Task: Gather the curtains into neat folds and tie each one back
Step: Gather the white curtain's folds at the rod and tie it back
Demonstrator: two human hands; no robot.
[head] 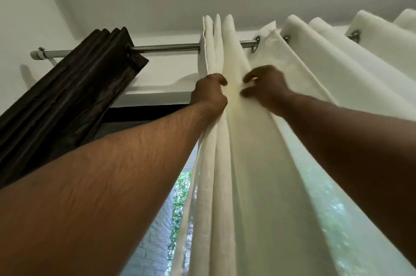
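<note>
- High up near the ceiling, a metal curtain rod [166, 47] is seen from below, fixed across the top of a window [177, 197].
- A white curtain [247, 163] is hung on the rod by metal rings; its left part is bunched into narrow upright folds, while its right part is spread in wider waves toward the right edge.
- The bunched folds are gripped by the left hand [210, 93], whose fingers are curled round the left edge of the bundle, just below the rod.
- The right hand [262, 86] is held just beside the left one, against the next fold; its fingers are bent and spread, and it cannot be told whether any cloth is pinched, since the hand is blurred.
- Both bare forearms are stretched upward from the bottom of the view.
- A dark brown curtain [74, 100] is gathered at the left end of the rod, well apart from the white one.
- Green leaves are visible through the glass between the two curtains.
</note>
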